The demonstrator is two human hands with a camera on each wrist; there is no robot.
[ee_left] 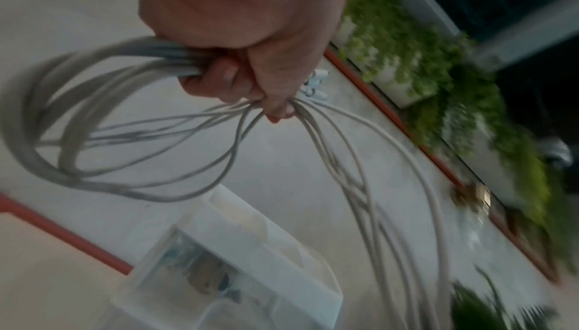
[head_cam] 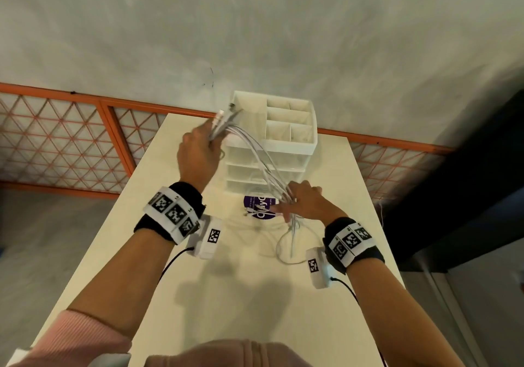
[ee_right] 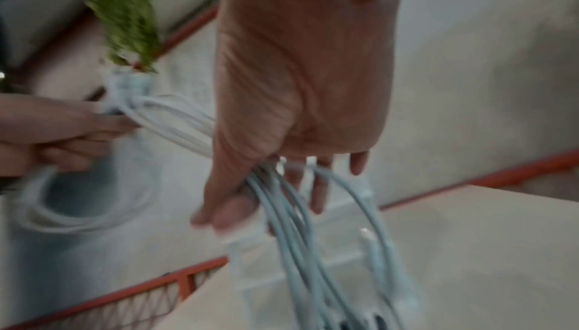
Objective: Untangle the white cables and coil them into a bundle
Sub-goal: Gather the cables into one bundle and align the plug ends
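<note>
Several white cables [head_cam: 255, 154] arc from my raised left hand [head_cam: 198, 151] down to my right hand [head_cam: 297, 205]. The left hand grips them in a fist, and their connector ends [head_cam: 225, 114] stick out above it. In the left wrist view that left hand [ee_left: 247, 72] holds a loose coil [ee_left: 62, 142], with strands [ee_left: 376, 174] running away to the right. My right hand [ee_right: 297, 112] hangs with fairly straight, spread fingers [ee_right: 316, 191]. The cables [ee_right: 291, 231] pass between those fingers and the thumb. Their tails [head_cam: 292, 242] drop onto the table [head_cam: 226, 296].
A white drawer organiser [head_cam: 278, 140] with open top compartments stands at the far end of the table, right behind the cables. A purple round sticker [head_cam: 259, 205] lies on the table under the right hand. An orange lattice railing [head_cam: 85, 140] and green plants [ee_left: 438, 75] lie beyond.
</note>
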